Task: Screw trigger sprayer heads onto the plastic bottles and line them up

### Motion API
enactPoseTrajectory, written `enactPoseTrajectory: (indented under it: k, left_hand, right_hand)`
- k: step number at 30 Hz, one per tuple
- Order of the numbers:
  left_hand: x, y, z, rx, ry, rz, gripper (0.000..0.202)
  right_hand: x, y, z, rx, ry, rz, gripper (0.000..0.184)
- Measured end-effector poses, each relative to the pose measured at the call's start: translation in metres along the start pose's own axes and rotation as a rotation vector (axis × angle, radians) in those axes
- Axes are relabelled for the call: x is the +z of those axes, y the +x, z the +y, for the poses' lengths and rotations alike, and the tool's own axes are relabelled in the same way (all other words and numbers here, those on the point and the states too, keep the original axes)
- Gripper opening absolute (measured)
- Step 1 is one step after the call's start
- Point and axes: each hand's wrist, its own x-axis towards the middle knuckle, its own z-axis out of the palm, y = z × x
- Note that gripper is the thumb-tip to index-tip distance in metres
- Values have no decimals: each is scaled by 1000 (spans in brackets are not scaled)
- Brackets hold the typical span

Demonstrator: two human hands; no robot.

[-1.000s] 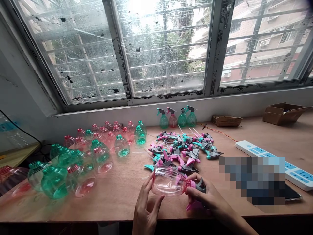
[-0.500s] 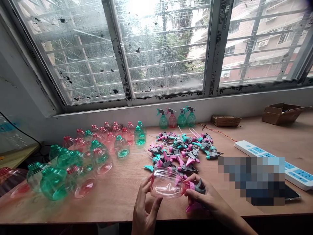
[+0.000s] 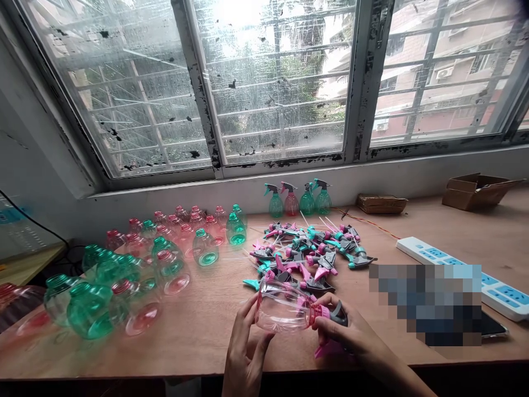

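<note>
Near the table's front edge a clear pink spray bottle (image 3: 283,311) lies sideways in the air between my hands. My left hand (image 3: 246,344) grips its base end, thumb below and fingers behind. At the neck, my right hand (image 3: 341,328) is closed round the pink collar of a grey and pink trigger sprayer (image 3: 339,314), which is on the bottle mouth. The sprayer's pink trigger part hangs below my right hand, and my fingers hide some of its head. Just beyond the bottle lies a pile of loose trigger sprayers (image 3: 306,248) in pink, teal and grey.
Several open pink and green bottles (image 3: 91,311) stand on the left of the table (image 3: 194,342). Several bottles with sprayers (image 3: 306,199) stand by the wall. At right are a cardboard box (image 3: 475,193), a brown package (image 3: 381,204), a power strip (image 3: 458,270) and a partly blurred dark device (image 3: 494,325).
The bottle has turned slightly about its long axis and shifted a touch. Both hands keep nearly the same place and hold.
</note>
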Motion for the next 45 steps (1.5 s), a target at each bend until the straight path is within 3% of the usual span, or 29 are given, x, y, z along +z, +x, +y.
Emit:
enactPoseTrajectory:
  k: [8, 18, 34, 45]
  left_hand:
    - [-3, 1, 6, 109, 65, 5, 51]
    - [-3, 1, 1, -20, -28, -29, 48]
    - [-3, 1, -6, 13, -35, -31, 46]
    - [-4, 3, 7, -31, -38, -32, 47]
  right_hand:
    - [0, 0, 3, -4, -4, -1, 35]
    - [0, 2, 2, 3, -47, 12, 35]
    - [0, 1, 3, -11, -7, 19, 35]
    - [-1, 3, 4, 2, -18, 19, 39]
